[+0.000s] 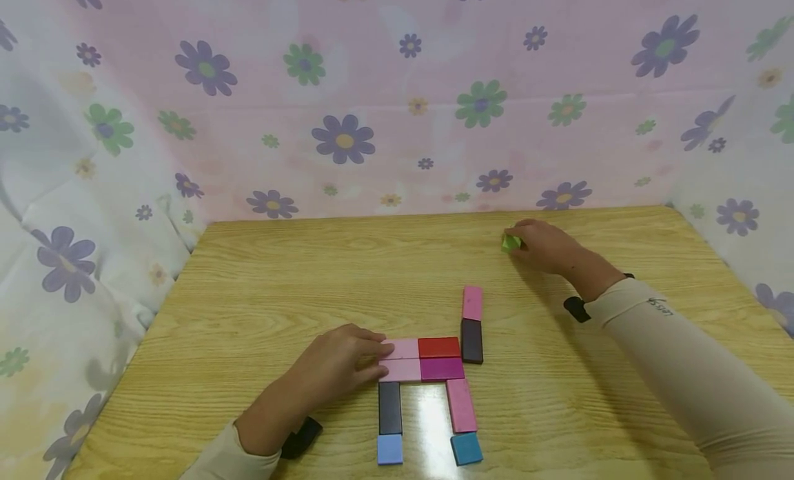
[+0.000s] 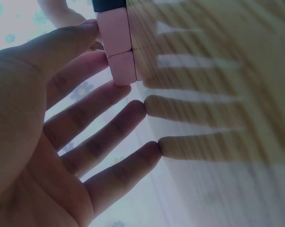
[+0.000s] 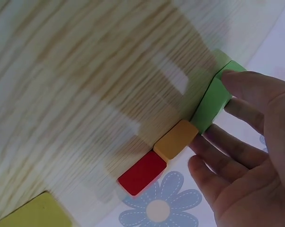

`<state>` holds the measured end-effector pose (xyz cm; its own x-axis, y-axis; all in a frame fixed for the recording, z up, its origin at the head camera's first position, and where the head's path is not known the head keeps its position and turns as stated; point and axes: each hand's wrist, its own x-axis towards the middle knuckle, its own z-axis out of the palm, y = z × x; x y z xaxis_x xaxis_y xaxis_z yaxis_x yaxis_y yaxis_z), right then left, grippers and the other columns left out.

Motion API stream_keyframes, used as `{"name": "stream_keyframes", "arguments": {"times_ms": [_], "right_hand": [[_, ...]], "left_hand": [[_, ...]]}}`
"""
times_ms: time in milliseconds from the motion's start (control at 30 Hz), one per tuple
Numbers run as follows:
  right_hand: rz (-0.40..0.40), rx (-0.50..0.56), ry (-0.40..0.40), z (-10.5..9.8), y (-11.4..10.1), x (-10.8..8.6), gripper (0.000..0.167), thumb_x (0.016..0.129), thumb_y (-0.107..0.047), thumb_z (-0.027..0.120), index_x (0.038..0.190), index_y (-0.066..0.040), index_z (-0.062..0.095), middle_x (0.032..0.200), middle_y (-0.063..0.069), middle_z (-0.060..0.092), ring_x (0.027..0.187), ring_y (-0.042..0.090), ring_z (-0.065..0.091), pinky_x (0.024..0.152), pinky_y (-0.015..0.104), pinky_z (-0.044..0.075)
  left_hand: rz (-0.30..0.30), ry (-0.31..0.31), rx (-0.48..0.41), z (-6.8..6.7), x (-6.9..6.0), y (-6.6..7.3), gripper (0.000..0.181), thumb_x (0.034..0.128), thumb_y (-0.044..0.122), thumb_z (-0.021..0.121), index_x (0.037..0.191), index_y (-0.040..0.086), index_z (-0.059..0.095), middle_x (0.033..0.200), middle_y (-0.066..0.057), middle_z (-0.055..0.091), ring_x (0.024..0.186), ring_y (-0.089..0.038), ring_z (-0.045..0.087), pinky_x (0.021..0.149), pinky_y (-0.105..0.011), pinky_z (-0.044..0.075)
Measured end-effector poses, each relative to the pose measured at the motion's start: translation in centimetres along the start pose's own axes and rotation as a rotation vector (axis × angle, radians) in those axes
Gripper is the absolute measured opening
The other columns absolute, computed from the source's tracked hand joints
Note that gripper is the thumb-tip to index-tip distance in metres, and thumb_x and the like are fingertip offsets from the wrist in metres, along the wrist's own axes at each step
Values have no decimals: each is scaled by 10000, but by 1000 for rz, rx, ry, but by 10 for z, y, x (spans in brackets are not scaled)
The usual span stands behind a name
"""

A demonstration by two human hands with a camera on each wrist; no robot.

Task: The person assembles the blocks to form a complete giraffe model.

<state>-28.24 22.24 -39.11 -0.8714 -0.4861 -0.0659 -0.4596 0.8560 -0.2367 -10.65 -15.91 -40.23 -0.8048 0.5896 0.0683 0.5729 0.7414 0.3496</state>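
Head view: the left hand (image 1: 331, 361) touches the left ends of two pale pink blocks (image 1: 404, 371) on the tabletop (image 1: 310, 280); farther off, the right hand (image 1: 547, 247) holds a green block (image 1: 511, 243). Left wrist: fingers spread, thumb tip against one of the pale pink blocks. Right wrist: thumb and fingers pinch the green block beside an orange block (image 3: 176, 139) touching a red block (image 3: 142, 173).

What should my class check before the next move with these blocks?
1. Right hand grips the green block: ok.
2. Left hand touches the light pink blocks: ok.
3. Blue block sits squarely against the black block: ok.
4. Pink block stands straight below the magenta block: not ok, it slants.
5. Green block is clear of the orange block: cannot tell, they overlap in view.
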Motion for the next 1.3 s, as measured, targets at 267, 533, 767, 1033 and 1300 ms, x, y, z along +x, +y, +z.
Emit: {"name": "stream_keyframes", "arguments": {"times_ms": [267,533,767,1033,1300], "right_hand": [[18,106,9,-1,-3,1,511,926,-91,655,1399,46,517,1299,343,546,986,354,583,707,382,505],[-6,185,12,-1,-15,-2,452,924,-125,707,1339,19,601,1375,297,530,1228,455,533,951,552,518],[-18,273,-19,2,-34,-5,434,920,-118,699,1339,-29,624,1407,237,532,1283,418,503,1001,552,507],[-88,217,-40,8,-51,-8,446,901,-136,737,1326,-42,640,1367,199,583,1258,380,542,996,523,526],[-120,135,-63,10,-57,-8,472,890,-199,766,1319,-44,648,1364,202,588,1279,396,538,1039,539,495]], "left_hand": [[-3,-6,-2,0,-1,0,311,899,313,752,1175,171,762,1225,-27,728,1130,-221,678,950,-413,572],[2,13,0,1,-1,-1,305,891,305,761,1163,167,767,1215,-32,732,1121,-217,681,942,-405,575],[-8,6,-4,0,-2,-2,316,890,332,760,1162,172,769,1215,-20,732,1125,-211,681,943,-400,576],[-5,-4,-3,0,-1,-2,327,888,326,763,1172,164,764,1217,-23,731,1126,-212,679,942,-398,576],[-1,-5,-4,0,-1,-1,329,892,338,757,1176,171,762,1226,-20,727,1134,-215,677,950,-402,573]]}}
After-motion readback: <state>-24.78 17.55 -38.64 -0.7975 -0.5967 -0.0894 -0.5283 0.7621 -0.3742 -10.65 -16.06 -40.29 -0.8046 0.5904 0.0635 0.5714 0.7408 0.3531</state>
